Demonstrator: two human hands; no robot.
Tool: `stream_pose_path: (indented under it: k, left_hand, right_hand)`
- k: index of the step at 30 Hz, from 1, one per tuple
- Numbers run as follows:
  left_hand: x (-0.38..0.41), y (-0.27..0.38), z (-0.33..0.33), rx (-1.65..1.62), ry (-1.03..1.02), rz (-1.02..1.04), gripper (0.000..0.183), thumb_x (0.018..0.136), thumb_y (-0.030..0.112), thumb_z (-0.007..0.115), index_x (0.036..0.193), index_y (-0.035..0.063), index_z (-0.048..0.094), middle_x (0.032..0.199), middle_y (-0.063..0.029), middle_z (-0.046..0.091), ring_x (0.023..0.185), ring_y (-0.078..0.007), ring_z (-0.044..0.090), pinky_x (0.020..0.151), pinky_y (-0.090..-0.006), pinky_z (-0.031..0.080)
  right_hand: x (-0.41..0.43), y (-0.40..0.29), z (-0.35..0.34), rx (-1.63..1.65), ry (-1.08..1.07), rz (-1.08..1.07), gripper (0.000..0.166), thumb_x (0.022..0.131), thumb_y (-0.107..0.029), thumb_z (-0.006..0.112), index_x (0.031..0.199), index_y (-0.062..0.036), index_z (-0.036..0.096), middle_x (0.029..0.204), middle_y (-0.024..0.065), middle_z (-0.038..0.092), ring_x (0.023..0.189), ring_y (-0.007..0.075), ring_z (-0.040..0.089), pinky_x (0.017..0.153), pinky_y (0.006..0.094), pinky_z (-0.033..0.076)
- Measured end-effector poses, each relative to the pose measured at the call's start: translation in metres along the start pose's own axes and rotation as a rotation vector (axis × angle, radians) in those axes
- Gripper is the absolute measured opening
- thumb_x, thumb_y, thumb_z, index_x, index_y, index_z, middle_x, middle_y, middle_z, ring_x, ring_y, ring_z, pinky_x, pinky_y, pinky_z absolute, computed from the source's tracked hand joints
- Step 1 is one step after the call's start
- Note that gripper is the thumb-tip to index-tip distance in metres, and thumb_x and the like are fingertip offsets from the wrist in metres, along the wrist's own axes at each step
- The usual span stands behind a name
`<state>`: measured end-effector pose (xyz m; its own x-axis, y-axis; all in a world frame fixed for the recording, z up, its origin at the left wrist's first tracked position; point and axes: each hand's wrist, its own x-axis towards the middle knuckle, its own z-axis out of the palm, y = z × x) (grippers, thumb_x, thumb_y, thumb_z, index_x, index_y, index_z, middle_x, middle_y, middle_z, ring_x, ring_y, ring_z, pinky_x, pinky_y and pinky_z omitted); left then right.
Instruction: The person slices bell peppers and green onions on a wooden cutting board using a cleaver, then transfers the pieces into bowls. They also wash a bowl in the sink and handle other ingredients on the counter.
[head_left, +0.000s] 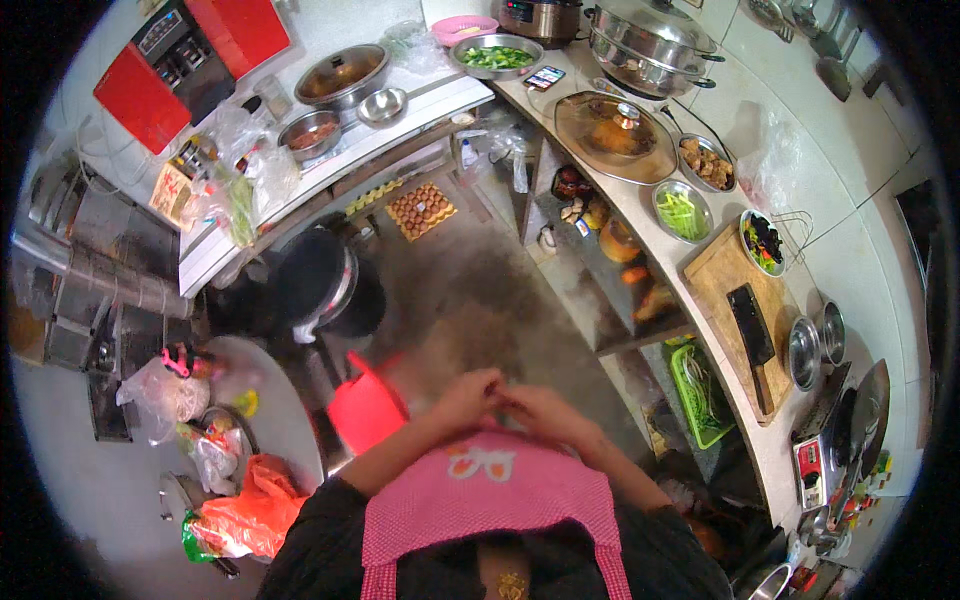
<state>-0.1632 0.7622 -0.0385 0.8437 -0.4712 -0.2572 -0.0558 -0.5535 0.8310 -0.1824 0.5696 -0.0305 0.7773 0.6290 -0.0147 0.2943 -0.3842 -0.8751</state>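
Observation:
My left hand (472, 397) and my right hand (541, 412) meet in front of my waist, their fingers touching or overlapping. Whether anything is between them is hidden. Just below them hangs the pink apron (487, 499) I wear, with a white and orange patch on its front. A red plastic object (367, 409), perhaps a stool or dustpan, lies low to the left of my left hand. To the right, a wooden cutting board (709, 274) on the counter (637, 202) bears a cleaver (751, 330) with a dark blade and wooden handle.
Bowls of sliced green vegetable (681, 211), meat chunks (706, 163) and mixed vegetables (763, 244) line the right counter. Past them stand a glass-lidded pan (616, 139) and a steamer pot (649, 52). An egg tray (421, 211) lies on the floor near a black bin (307, 277). Bags crowd a round table (289, 397).

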Motion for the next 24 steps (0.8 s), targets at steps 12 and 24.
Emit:
stream_pose_path:
  k: [12, 24]
  left_hand:
    - [0.192, -0.032, -0.076, 0.079, -0.092, 0.171, 0.031, 0.085, 0.020, 0.066, 0.110, 0.0030, 0.059, 0.100, -0.0116, 0.063, 0.085, -0.0221, 0.062, 0.074, -0.0334, 0.050]
    - [0.364, -0.017, -0.187, -0.084, -0.168, 0.140, 0.024, 0.086, 0.019, 0.065, 0.104, 0.0034, 0.060, 0.093, -0.0076, 0.062, 0.077, -0.0149, 0.058, 0.069, -0.0303, 0.048]
  right_hand:
    - [0.089, 0.046, -0.161, -0.154, 0.395, 0.202, 0.025, 0.086, -0.012, 0.062, 0.109, -0.0031, 0.062, 0.103, 0.0166, 0.065, 0.094, 0.0315, 0.064, 0.080, 0.0357, 0.051]
    - [0.248, 0.070, -0.346, -0.500, 0.702, 0.187, 0.033, 0.079, -0.001, 0.061, 0.112, -0.0043, 0.059, 0.114, 0.0173, 0.057, 0.105, 0.0362, 0.054, 0.089, 0.0413, 0.046]
